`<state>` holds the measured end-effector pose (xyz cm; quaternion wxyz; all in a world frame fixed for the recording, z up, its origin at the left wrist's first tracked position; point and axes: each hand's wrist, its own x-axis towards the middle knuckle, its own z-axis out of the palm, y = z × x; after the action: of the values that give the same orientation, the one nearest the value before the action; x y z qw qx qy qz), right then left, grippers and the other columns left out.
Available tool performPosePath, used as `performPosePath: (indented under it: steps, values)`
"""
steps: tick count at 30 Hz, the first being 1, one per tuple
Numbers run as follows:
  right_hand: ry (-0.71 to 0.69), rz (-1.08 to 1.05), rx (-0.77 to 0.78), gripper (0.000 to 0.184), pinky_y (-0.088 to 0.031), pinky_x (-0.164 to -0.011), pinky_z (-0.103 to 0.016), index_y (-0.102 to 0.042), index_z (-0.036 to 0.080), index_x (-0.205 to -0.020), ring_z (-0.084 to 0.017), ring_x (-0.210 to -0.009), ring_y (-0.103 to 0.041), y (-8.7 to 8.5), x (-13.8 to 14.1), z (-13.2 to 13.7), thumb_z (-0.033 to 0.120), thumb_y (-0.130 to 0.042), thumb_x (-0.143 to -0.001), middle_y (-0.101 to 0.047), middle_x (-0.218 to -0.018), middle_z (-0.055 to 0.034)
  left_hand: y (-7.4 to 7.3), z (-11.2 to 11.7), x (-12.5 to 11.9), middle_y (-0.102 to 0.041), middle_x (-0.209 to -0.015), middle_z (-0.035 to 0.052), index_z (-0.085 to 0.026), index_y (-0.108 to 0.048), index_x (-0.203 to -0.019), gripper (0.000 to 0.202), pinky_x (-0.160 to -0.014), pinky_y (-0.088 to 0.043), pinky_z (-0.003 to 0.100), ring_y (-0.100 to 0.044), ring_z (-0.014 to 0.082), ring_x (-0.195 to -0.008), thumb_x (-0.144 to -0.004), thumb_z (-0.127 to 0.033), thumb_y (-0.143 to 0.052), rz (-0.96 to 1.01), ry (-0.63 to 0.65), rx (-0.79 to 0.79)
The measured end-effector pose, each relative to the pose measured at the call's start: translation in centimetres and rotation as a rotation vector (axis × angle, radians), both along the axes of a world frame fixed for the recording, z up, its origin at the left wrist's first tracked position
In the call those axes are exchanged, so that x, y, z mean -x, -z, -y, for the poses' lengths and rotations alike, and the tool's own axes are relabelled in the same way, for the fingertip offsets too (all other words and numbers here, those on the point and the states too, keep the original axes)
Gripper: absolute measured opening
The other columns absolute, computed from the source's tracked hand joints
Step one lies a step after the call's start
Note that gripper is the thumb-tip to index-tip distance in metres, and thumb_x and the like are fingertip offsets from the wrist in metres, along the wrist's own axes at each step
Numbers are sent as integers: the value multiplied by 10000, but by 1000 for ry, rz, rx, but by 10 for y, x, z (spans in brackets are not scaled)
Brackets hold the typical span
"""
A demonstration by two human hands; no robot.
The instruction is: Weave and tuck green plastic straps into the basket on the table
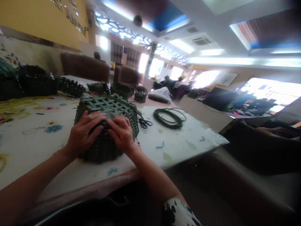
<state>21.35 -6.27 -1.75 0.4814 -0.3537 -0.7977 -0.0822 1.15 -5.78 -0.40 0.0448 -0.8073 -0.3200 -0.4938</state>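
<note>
Basket (pixel 107 106) inverted, base up, under left hand (pixel 83 128) and right hand (pixel 122 131).

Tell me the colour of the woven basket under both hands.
The basket is dark green, lattice-woven on top; head view.

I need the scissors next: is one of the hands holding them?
No, the scissors lie on the table beside the green woven basket, on which both the left hand and the right hand rest.
</note>
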Motion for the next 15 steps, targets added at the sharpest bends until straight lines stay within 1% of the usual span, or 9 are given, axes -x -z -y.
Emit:
performPosePath:
  steps: [3, 5, 7, 8, 10, 11, 12, 13, 15]
  values:
    - [9, 20, 2, 370, -479, -1138, -377, -712, 256, -1339, -251, -1263, -563, 0, 3, 2, 301, -606, -987, -663, -1205, -106, 3, -3, 0, -653, -1402, 39, -356, -587, -1361, 384, -1290, -267, 517, -579, 224, -1365, -991, -274, -525, -6, -4, -5]
    - [-1, 39, -3, 370, -481, -1132, -369, -703, 261, -1345, -240, -1242, -574, -2, 2, 3, 314, -582, -999, -672, -1218, -96, 6, -4, 1, -637, -1417, 34, -374, -568, -1385, 413, -1292, -258, 521, -564, 230, -1379, -991, -259, -514, -10, -12, -16]
    - [-22, 59, -14, 358, -482, -1123, -363, -701, 274, -1337, -225, -1221, -585, -6, -6, 0, 314, -553, -1013, -675, -1232, -79, 7, -3, 2, -612, -1447, 29, -386, -538, -1421, 448, -1301, -226, 522, -537, 242, -1406, -993, -259, -501, -32, -13, -5]
    - [-9, 51, -19, 355, -480, -1118, -364, -701, 272, -1333, -223, -1214, -588, -9, -13, -5, 311, -539, -1019, -673, -1237, -78, 6, -2, 4, -597, -1465, 21, -399, -517, -1443, 467, -1306, -207, 519, -519, 246, -1422, -995, -267, -496, -49, -5, 16]
    - [92, -19, -17, 356, -475, -1105, -386, -697, 247, -1329, -238, -1208, -589, -17, -34, -22, 307, -522, -1024, -662, -1244, -98, 0, -2, 10, -571, -1488, -1, -431, -480, -1474, 490, -1301, -225, 491, -496, 244, -1440, -1000, -308, -492, -66, 6, 76]
    - [194, -85, 2, 366, -467, -1102, -412, -687, 223, -1340, -260, -1218, -582, -22, -46, -33, 308, -524, -1023, -649, -1260, -119, -5, -3, 14, -566, -1488, -3, -434, -476, -1478, 486, -1289, -261, 474, -493, 245, -1438, -1002, -339, -488, -51, -10, 97]
    - [286, -132, 44, 371, -466, -1089, -434, -679, 204, -1343, -280, -1218, -577, -28, -58, -45, 314, -544, -1015, -636, -1275, -137, -10, -7, 20, -565, -1481, 9, -417, -487, -1477, 476, -1267, -304, 462, -494, 252, -1432, -1002, -377, -482, -21, -44, 111]
    - [334, -131, 108, 381, -470, -1070, -444, -677, 189, -1336, -293, -1207, -577, -34, -69, -57, 339, -591, -996, -633, -1266, -147, -14, -11, 27, -572, -1464, 37, -374, -513, -1467, 469, -1243, -341, 462, -500, 267, -1419, -1002, -419, -471, 31, -108, 106]
    - [342, -85, 190, 368, -465, -1060, -444, -711, 163, -1233, -299, -1188, -570, -45, -87, -79, 375, -697, -934, -627, -1246, -155, -21, -26, 43, -590, -1422, 129, -233, -578, -1422, 524, -1228, -342, 515, -500, 326, -1397, -995, -502, -438, 130, -262, 91]
